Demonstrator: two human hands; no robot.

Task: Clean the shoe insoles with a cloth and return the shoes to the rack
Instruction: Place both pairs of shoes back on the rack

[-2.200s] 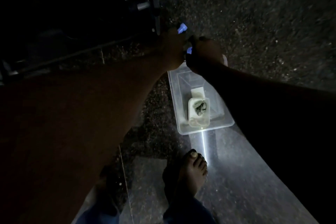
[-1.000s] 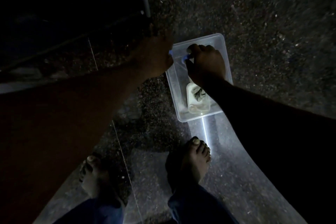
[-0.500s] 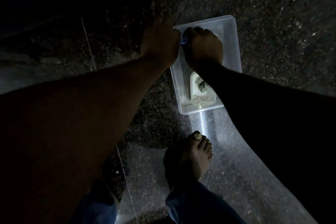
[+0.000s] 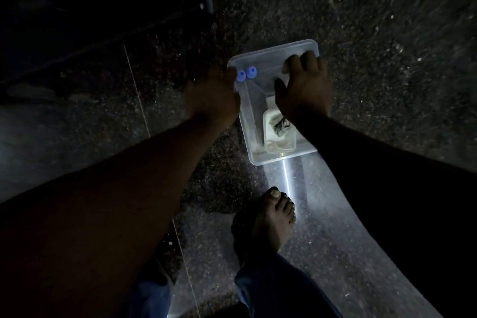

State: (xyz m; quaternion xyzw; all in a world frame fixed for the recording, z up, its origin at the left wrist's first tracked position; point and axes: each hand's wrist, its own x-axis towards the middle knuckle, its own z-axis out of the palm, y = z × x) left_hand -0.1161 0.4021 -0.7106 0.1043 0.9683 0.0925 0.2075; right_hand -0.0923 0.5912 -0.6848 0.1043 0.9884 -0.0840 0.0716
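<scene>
In the head view, the clear plastic bin (image 4: 273,48) sat on the dark speckled floor (image 4: 374,33), just ahead of my bare foot (image 4: 271,219). My left hand (image 4: 214,95) was against the bin's left rim by the far-left corner, too dark to tell its grip. My right hand (image 4: 304,85) lay spread and empty over the bin, fingertips on the far-right rim. Two blue round pieces (image 4: 249,71) lay in the far-left corner, and a white tub (image 4: 268,126) sat near the near edge.
</scene>
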